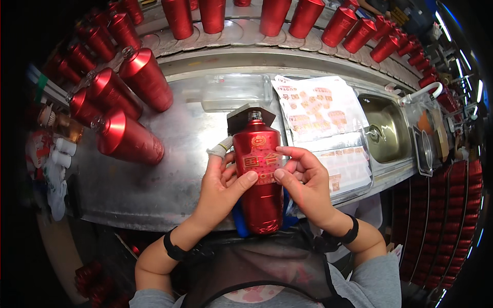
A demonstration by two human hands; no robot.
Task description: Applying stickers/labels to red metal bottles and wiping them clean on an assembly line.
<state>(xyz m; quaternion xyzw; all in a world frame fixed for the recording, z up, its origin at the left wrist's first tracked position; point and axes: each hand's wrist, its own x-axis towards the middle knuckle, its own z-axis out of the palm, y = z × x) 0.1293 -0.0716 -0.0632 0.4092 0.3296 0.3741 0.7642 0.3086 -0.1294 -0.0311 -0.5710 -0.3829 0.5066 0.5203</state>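
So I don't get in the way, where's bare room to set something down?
The widest bare patch of metal tabletop lies between the four red bottles at left and the left hand, running down to its near edge. It's crowded at right, where printed sheets reach towards the sink, and beyond, where more bottles line the conveyor.

Sink (375, 101), steel, right | tap (420, 92), white, curved, beside sink | conveyor (241, 28), slatted, curving across rear | tube lights (443, 25), lit, at far right

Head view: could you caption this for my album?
Left hand and right hand touch a glossy red bottle at a metal workbench.
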